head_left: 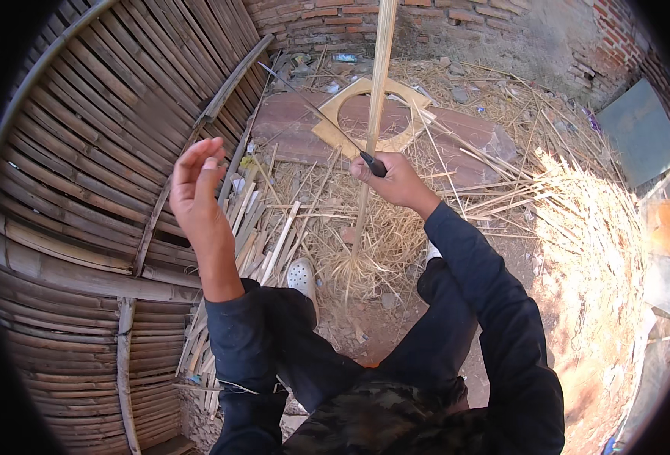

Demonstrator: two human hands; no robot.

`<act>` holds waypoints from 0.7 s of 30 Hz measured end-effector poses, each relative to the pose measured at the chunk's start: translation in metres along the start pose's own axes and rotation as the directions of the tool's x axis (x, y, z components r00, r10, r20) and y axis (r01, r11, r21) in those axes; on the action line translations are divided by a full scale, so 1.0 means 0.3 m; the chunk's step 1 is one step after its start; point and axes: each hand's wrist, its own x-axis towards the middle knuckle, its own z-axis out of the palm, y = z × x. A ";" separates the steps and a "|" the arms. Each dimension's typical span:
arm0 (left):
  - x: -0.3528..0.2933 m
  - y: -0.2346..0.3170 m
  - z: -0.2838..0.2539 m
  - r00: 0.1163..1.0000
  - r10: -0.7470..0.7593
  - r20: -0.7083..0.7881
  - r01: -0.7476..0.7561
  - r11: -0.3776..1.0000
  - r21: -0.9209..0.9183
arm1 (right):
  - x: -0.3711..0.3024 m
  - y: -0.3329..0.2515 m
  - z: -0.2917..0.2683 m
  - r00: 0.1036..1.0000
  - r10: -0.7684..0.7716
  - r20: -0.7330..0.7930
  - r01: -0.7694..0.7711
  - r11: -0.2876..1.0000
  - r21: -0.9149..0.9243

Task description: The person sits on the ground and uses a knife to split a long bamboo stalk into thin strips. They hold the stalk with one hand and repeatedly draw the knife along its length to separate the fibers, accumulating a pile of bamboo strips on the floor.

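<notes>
My right hand [395, 180] is closed round the black handle of a knife [316, 114]. Its long, thin blade points up and to the left. A tall pale bamboo strip [381, 64] stands roughly upright before me, crossing the blade near the handle. My right fingers are right at the strip; whether they also grip it I cannot tell. To the left, my left hand [198, 186] is raised with nothing in it, its fingers loosely bent and the thumb apart. Bamboo shavings [376, 239] are heaped round the strip's lower part.
A wooden board with a large round hole [331, 136] lies on a reddish plank [278, 114] ahead. Split bamboo sticks [263, 246] lie by my left foot, with more at right. A bamboo slat wall [92, 136] rises at left, a brick wall [320, 34] beyond.
</notes>
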 end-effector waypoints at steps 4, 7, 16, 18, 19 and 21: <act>-0.051 -0.185 0.093 0.695 -0.381 0.610 0.035 0.865 0.501 | 0.041 0.015 0.041 0.995 -0.015 0.100 0.011 0.999 0.042; -0.111 -0.232 0.216 0.460 -0.374 0.805 0.229 0.926 0.300 | 0.042 0.017 0.036 0.992 -0.069 0.109 0.051 0.986 0.160; -0.102 -0.424 0.233 0.791 -0.364 0.492 0.384 0.921 0.064 | 0.040 -0.053 0.065 0.980 -0.036 -0.195 0.050 0.997 0.064; -0.054 -0.442 0.196 0.843 -0.359 0.401 0.306 0.932 0.192 | 0.014 -0.078 0.057 0.963 0.037 -0.267 -0.011 0.995 0.098; -0.046 -0.461 0.192 0.871 -0.349 0.347 0.333 0.937 0.106 | 0.002 -0.065 0.063 0.941 0.016 -0.338 0.038 0.987 0.153; -0.034 -0.494 0.177 0.888 -0.325 0.324 0.318 0.945 0.077 | -0.020 -0.041 0.068 0.904 0.023 -0.426 0.087 0.967 0.238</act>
